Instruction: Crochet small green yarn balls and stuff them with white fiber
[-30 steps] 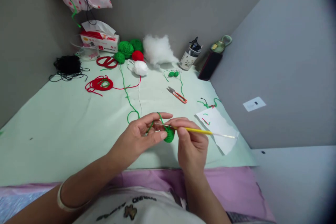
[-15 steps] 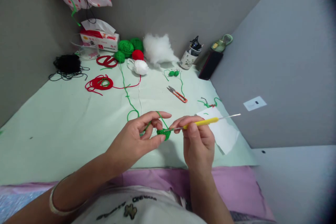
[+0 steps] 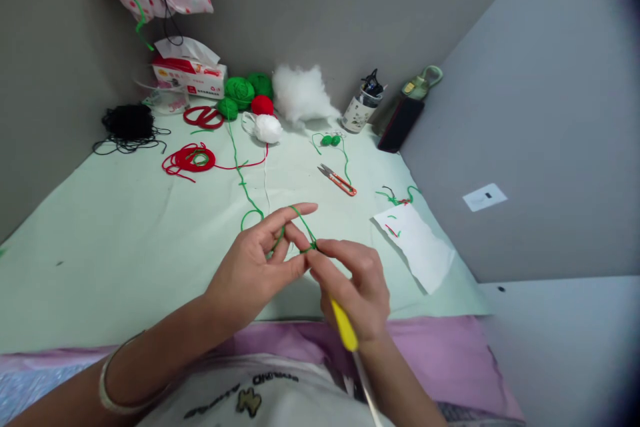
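Between thumb and fingers, my left hand pinches a small green crochet piece, mostly hidden by the fingertips. Green yarn loops over its raised index finger and runs down to the piece. My right hand meets it from the right, thumb and index fingertip touching the green work. Held in that same hand is a crochet hook with a yellow grip, its rear end pointing down toward my body; the hook's tip is out of sight.
Orange-handled thread snips lie beyond my hands. White paper with yarn scraps is at the right. Farther back are green yarn balls, white stuffing, a red yarn coil, black yarn, a tissue box and a bottle.
The hook has swung from pointing right to pointing down toward my body. My right hand has turned and moved left, its fingertips now on the green piece. My left hand stays nearly in place.
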Demonstrator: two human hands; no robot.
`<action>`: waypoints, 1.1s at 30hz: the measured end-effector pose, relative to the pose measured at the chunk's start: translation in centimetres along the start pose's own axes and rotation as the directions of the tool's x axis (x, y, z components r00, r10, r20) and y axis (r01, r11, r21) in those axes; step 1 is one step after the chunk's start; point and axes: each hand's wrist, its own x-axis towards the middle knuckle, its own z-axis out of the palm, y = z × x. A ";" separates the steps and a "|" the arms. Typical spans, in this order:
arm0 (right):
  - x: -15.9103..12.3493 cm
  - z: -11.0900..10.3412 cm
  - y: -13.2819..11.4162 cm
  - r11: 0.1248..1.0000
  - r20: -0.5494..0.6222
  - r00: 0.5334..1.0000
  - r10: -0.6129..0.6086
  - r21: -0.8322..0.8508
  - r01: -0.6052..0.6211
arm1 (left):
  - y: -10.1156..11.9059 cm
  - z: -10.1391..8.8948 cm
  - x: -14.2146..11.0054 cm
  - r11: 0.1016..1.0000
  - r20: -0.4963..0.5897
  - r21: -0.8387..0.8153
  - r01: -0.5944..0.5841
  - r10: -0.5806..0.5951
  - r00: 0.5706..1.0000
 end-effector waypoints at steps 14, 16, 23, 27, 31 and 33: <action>1.2 0.9 0.0 0.747 -0.015 0.887 0.462 0.546 -0.379 | -0.4 -0.2 0.3 0.963 0.125 -0.269 0.011 0.023 0.992; 0.7 0.9 -0.1 0.849 -0.031 0.924 0.382 0.406 -0.337 | -0.5 0.1 0.3 0.962 0.079 -0.273 -0.009 0.032 0.996; 0.7 0.0 0.0 0.939 -0.084 0.968 0.236 0.277 -0.205 | -0.6 -0.6 0.9 0.857 0.239 -0.463 0.226 -0.124 0.963; 1.5 0.2 0.0 0.682 -0.064 0.850 0.523 0.630 -0.372 | -0.2 -0.7 0.9 0.879 0.171 -0.441 0.180 -0.114 0.979; 1.3 0.8 -0.1 0.649 0.029 0.856 0.517 0.638 -0.414 | -0.4 -0.3 0.5 0.960 0.123 -0.277 0.041 -0.007 0.992; 1.2 0.9 0.1 0.604 0.037 0.827 0.560 0.666 -0.439 | -0.5 -0.5 0.3 0.981 0.149 -0.194 0.011 0.019 0.989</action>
